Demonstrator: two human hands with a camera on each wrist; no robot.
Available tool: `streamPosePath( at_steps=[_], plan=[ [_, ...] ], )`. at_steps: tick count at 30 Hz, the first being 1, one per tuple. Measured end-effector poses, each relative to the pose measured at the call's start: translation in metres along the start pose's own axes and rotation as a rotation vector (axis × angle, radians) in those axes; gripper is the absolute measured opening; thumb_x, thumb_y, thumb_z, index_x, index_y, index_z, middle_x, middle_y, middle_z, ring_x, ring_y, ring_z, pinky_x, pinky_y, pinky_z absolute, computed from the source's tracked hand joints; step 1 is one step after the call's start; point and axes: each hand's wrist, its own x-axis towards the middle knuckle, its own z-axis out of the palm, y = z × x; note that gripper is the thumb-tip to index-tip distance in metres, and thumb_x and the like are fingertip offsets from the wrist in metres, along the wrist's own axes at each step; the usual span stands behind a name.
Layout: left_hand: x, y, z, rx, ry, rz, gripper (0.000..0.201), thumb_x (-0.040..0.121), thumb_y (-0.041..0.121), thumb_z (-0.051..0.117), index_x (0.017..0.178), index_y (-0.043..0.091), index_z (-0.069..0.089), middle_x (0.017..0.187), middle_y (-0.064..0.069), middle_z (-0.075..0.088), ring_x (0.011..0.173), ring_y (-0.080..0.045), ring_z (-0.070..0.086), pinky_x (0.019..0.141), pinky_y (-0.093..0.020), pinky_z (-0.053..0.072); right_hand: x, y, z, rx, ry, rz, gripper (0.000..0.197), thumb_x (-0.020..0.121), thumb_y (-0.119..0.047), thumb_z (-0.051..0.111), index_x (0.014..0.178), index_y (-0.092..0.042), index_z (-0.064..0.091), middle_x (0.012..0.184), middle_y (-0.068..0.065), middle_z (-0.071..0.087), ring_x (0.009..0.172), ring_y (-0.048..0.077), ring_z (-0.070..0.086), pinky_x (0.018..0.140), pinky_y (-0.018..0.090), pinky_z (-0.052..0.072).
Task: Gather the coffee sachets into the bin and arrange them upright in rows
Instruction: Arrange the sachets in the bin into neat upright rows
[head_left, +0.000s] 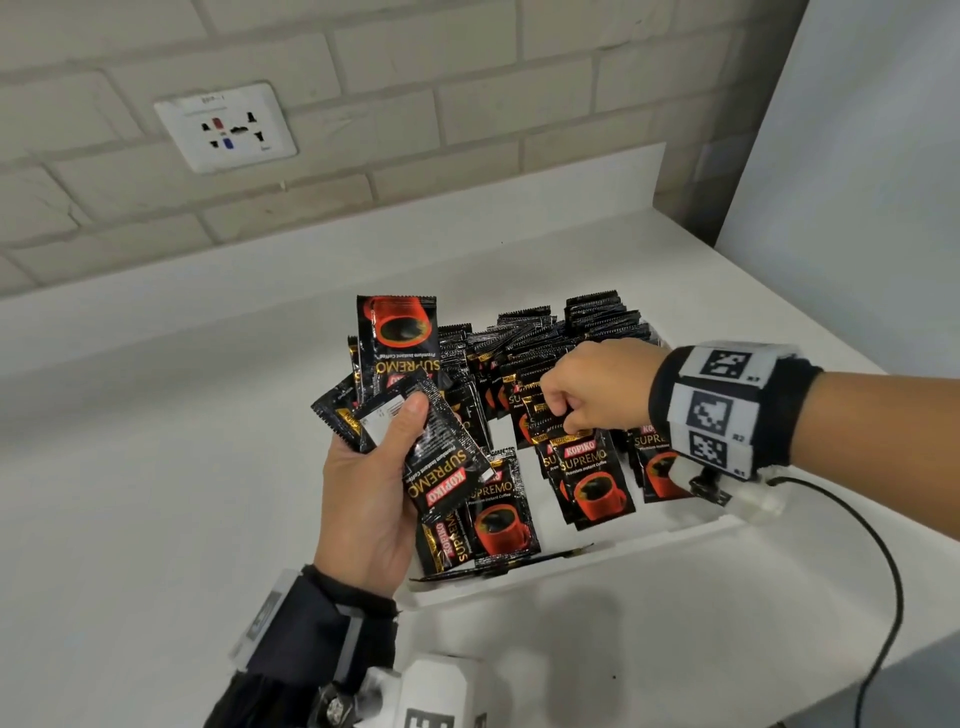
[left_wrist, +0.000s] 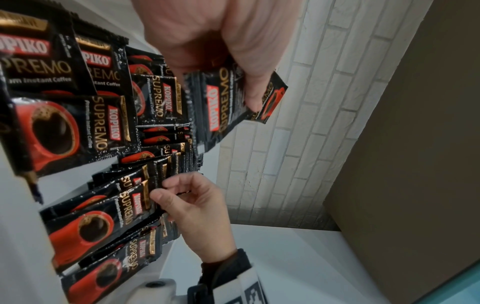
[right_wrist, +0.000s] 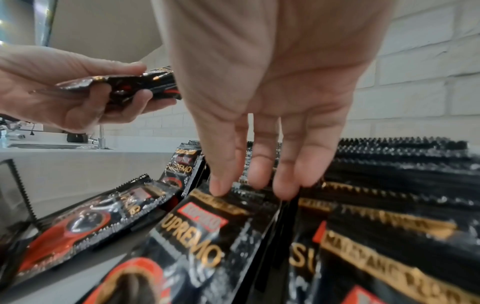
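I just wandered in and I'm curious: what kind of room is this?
Probably a kitchenette or office pantry. A white countertop runs along a painted brick wall with a power socket, a sink tap shows farther along, and instant coffee sachets fill a white bin.

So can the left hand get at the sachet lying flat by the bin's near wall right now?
Probably not as is: the left hand already grips a bunch of sachets, so its fingers are occupied, though the flat sachet lies uncovered right beside it.
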Motion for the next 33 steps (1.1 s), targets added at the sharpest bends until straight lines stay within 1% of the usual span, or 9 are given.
streamPosePath(
  at_steps=[4,7,10,12,17,21,25,28,33],
  plan=[
    [0.000,-0.001,0.003,-0.011,-0.007,-0.012,0.038,0.073,0.014,0.063,0.111,0.013,0.063,0.097,-0.007,0.073,0.081,-0.021,0.070,0.068,-0.035,0.060,-0.007,-0.003,-0.011,0.072,0.112,-0.011,0.013,0.090,-0.028,0.056,0.101,-0.021,0.059,0.081,-0.013,0.051,0.080,0.008,0.050,0.067,0.020,0.036],
    [0.000,0.000,0.008,-0.026,0.011,-0.021,0.046,0.071,0.015,0.064,0.117,0.010,0.061,0.104,-0.011,0.071,0.087,-0.025,0.069,0.076,-0.041,0.058,-0.020,-0.014,-0.026,0.425,0.233,0.002,0.017,0.088,-0.037,0.056,0.093,-0.022,0.061,0.086,-0.008,0.061,0.077,0.008,0.058,0.058,0.009,0.040],
    [0.001,0.000,0.017,-0.058,0.023,-0.018,0.047,0.069,0.013,0.065,0.116,0.008,0.061,0.106,-0.014,0.069,0.088,-0.026,0.067,0.078,-0.042,0.057,-0.033,-0.038,-0.031,0.791,0.160,0.008,0.032,0.078,-0.049,0.060,0.095,-0.022,0.059,0.083,-0.003,0.066,0.069,0.010,0.066,0.057,0.018,0.054],
    [-0.001,-0.001,0.025,-0.069,0.012,-0.005,0.045,0.069,0.011,0.064,0.113,0.006,0.061,0.104,-0.016,0.068,0.089,-0.029,0.066,0.079,-0.043,0.055,-0.035,-0.052,-0.023,0.903,0.072,0.007,0.036,0.075,-0.046,0.067,0.098,-0.022,0.055,0.078,-0.003,0.066,0.063,0.008,0.065,0.055,0.023,0.055],
    [-0.002,-0.003,0.029,-0.101,-0.008,-0.022,0.036,0.073,0.015,0.064,0.108,0.005,0.062,0.096,-0.013,0.069,0.081,-0.024,0.068,0.071,-0.035,0.057,-0.031,-0.058,-0.004,1.173,0.086,0.059,0.024,0.080,-0.019,0.069,0.092,-0.020,0.049,0.065,-0.003,0.055,0.050,0.008,0.061,0.049,0.020,0.051],
    [-0.002,-0.003,0.025,-0.167,0.008,-0.091,0.034,0.076,0.028,0.061,0.103,0.007,0.066,0.096,-0.013,0.071,0.079,-0.021,0.069,0.068,-0.033,0.059,-0.033,-0.055,0.000,1.195,0.012,0.011,0.015,0.082,-0.013,0.066,0.091,-0.017,0.054,0.070,-0.001,0.063,0.047,0.005,0.058,0.047,0.017,0.049],
    [-0.002,-0.002,0.019,-0.129,0.040,-0.124,0.036,0.080,0.032,0.059,0.106,0.007,0.064,0.092,-0.012,0.072,0.074,-0.019,0.070,0.052,-0.031,0.058,-0.040,-0.045,-0.003,1.132,-0.016,-0.004,0.013,0.083,-0.014,0.064,0.090,-0.022,0.057,0.074,-0.004,0.066,0.051,0.005,0.058,0.047,0.014,0.049],
    [-0.001,0.003,0.012,-0.127,0.058,-0.128,0.030,0.082,0.030,0.059,0.105,0.011,0.063,0.081,-0.007,0.073,0.069,-0.015,0.071,0.053,-0.030,0.059,-0.048,-0.031,-0.013,1.273,0.105,0.036,0.018,0.076,-0.015,0.065,0.093,-0.016,0.059,0.074,-0.002,0.068,0.053,0.007,0.058,0.048,0.016,0.049],
    [-0.005,0.002,0.013,-0.060,0.043,-0.147,0.036,0.077,0.027,0.062,0.109,0.011,0.063,0.090,-0.011,0.074,0.075,-0.017,0.072,0.044,-0.022,0.055,-0.051,-0.021,-0.019,1.675,0.243,0.023,0.036,0.063,-0.016,0.063,0.098,-0.012,0.059,0.077,0.003,0.069,0.056,0.010,0.063,0.047,0.016,0.050]
  ],
)
